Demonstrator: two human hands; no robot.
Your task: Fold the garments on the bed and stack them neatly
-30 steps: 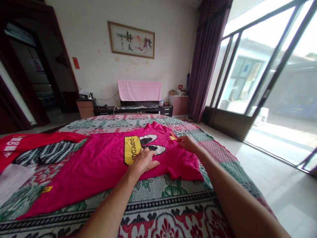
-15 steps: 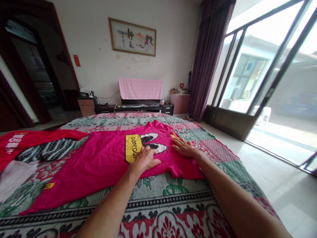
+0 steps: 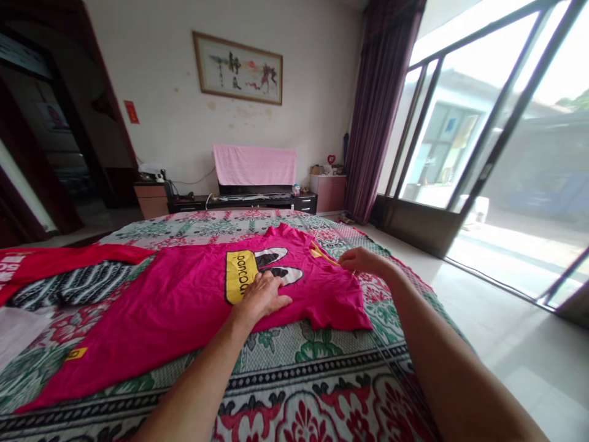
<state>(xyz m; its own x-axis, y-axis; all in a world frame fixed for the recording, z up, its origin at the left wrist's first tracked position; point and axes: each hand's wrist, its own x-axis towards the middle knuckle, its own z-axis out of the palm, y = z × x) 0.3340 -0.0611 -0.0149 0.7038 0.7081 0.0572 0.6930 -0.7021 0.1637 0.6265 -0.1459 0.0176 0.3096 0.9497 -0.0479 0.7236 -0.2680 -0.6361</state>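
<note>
A bright pink T-shirt (image 3: 184,301) lies spread on the bed, its neckline toward the right and its hem toward the lower left. On its front is a print of cartoon eyes and a yellow patch with black letters. My left hand (image 3: 262,296) rests on this print with its fingers loosely spread and the thumb out to the side. At the yellow-lined neckline, my right hand (image 3: 362,261) has its fingers drawn together on the collar's edge. The fingertips are small in view and partly hidden.
A patterned red, green and white bedspread (image 3: 317,353) covers the bed. To the left lie a red garment (image 3: 83,255), a black-and-white patterned cloth (image 3: 96,282) and a pale cloth (image 3: 21,331). Beyond the bed, a pink towel (image 3: 255,164) hangs over something on a low cabinet.
My right hand has lifted from lying flat near the neckline and shifted right, its fingers now closed at the collar's edge. My left hand stays on the print. The view has swung slightly right.
</note>
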